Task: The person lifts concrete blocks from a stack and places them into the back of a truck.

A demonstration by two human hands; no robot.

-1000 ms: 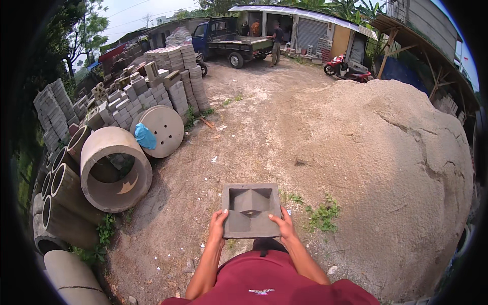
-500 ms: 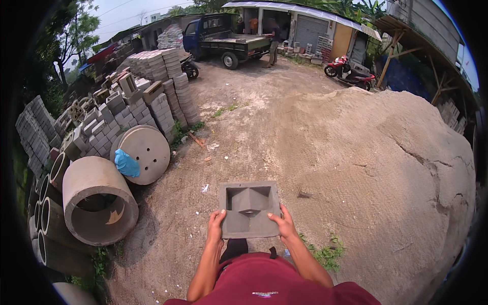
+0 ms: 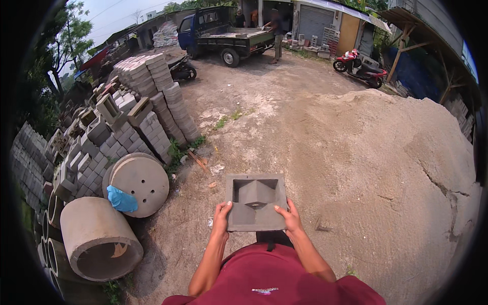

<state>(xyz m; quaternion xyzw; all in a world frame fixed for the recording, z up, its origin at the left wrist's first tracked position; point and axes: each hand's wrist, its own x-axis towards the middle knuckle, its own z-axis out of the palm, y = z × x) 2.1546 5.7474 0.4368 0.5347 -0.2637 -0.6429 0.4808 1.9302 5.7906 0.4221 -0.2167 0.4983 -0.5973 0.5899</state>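
A grey, square concrete vent block (image 3: 255, 218) is held out level before my body. A sunken recess with a raised, pyramid-like centre and a small slot fills its upper part. My left hand (image 3: 221, 212) is closed on its left edge, the thumb lying on top. On the opposite edge my right hand (image 3: 290, 218) grips it the same way. The fingers curl beneath the block, where they are partly hidden.
Concrete pipes (image 3: 96, 223), a round slab with holes (image 3: 145, 185) and stacked pavers (image 3: 173, 112) line the left. A sand heap (image 3: 376, 168) spreads along the right. Ahead stand a truck (image 3: 229, 38), a person (image 3: 277, 35) beside it, and a red motorbike (image 3: 358, 68).
I have moved forward over the ground; the pipes, slab and sand heap have come nearer. The block stays in both hands and sits slightly higher and further right in view.
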